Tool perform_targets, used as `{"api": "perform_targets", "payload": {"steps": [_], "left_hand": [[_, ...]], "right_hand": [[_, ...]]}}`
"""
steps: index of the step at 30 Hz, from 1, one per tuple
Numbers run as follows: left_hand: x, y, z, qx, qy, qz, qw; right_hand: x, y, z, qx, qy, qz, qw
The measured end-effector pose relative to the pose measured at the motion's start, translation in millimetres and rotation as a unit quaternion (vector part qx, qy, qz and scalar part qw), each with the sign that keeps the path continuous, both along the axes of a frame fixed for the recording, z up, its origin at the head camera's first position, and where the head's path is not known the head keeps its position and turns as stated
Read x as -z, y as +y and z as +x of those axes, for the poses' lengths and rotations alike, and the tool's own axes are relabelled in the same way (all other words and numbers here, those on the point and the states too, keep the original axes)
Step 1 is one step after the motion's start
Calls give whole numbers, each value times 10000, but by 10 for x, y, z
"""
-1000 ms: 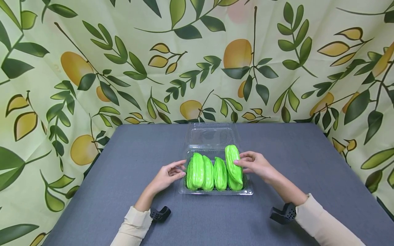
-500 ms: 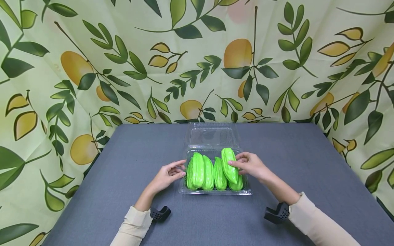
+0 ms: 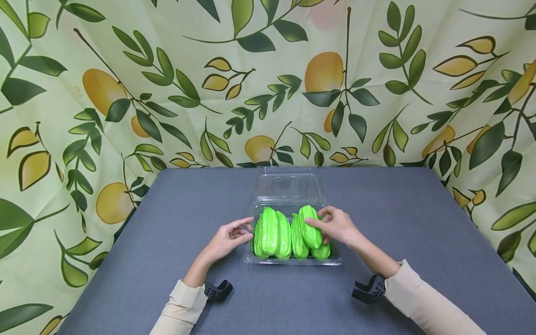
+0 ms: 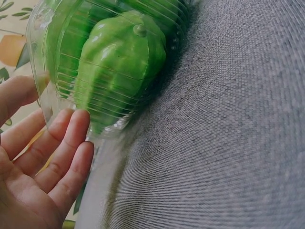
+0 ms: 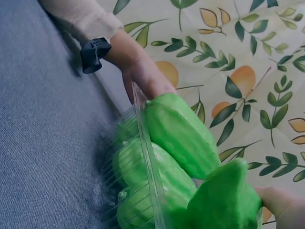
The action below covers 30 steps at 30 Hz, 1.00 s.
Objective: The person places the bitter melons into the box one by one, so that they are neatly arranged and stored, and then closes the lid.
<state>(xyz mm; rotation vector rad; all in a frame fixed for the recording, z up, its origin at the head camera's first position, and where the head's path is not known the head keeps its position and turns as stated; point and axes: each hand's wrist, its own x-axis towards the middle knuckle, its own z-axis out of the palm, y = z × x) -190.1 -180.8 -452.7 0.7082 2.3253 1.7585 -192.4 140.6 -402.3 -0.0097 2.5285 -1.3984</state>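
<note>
In the head view, a bright green, ribbed bitter melon (image 3: 312,236) is pinched between the thumb and fingers of my right hand (image 3: 338,227). It slants above other bitter melons at the right side of a clear plastic clamshell box (image 3: 289,262). Several bitter melons (image 3: 269,232) lie side by side in the box, some stacked. My left hand (image 3: 230,239) rests with loosely extended fingertips at the box's left wall; the left wrist view shows the fingers (image 4: 76,129) against the ridged plastic. From the right wrist, the held bitter melon (image 5: 224,195) hides part of the right hand.
The box's transparent lid (image 3: 289,184) lies folded back toward the far table edge. Grey cloth covers the table (image 3: 188,195). A leaf-and-fruit patterned curtain (image 3: 276,56) hangs behind. Each wrist wears a black camera mount (image 3: 218,291).
My right hand has moved left and slightly lower with the bitter melon, from the box's right edge to over the gap between the right-hand ones. The left hand has stayed put.
</note>
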Motion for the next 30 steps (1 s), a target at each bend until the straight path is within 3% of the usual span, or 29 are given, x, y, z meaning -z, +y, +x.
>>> {"api": "perform_targets", "payload": {"steps": [5, 9, 18, 30], "left_hand": [[-38, 18, 2, -93, -372, -182, 9991], [-49, 22, 8, -117, -438, -205, 9988], [-69, 48, 4, -29, -309, -403, 9987], [-127, 69, 5, 37, 41, -632, 9980]], "right_hand": [[18, -1, 4, -19, 93, 9, 10000], [23, 0, 11, -39, 111, 10, 9999], [-10, 43, 66, 20, 20, -71, 10000], [-37, 158, 149, 108, 291, -257, 9992]]}}
